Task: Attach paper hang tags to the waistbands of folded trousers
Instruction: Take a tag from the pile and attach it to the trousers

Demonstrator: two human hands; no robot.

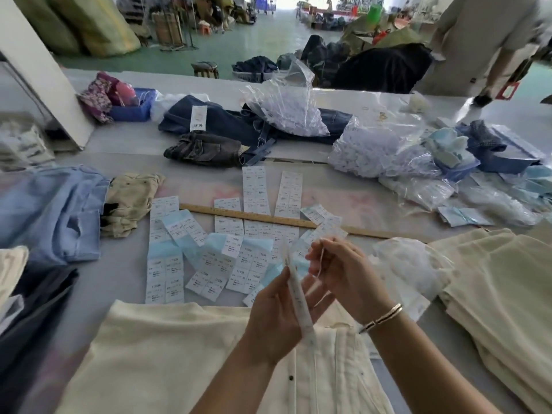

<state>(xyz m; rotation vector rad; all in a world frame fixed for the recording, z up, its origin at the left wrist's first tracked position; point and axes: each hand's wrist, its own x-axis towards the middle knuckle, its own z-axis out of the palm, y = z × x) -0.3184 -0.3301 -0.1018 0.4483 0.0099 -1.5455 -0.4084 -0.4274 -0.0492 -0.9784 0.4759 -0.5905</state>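
Cream folded trousers [179, 354] lie at the table's near edge, directly under my hands. My left hand [277, 318] holds a paper hang tag [301, 306] edge-on, upright above the trousers. Just to its right, my right hand [343, 273] pinches a thin white string [321, 261] by the tag's top. Several sheets of printed white and blue labels [209, 258] are spread on the table beyond my hands.
A stack of cream trousers [501, 288] sits right. A wooden ruler [268, 218] lies across the labels. Blue and tan garments [59, 210] lie left, dark jeans [215, 127] and plastic bags of tags [376, 150] farther back. A person [484, 40] stands at far right.
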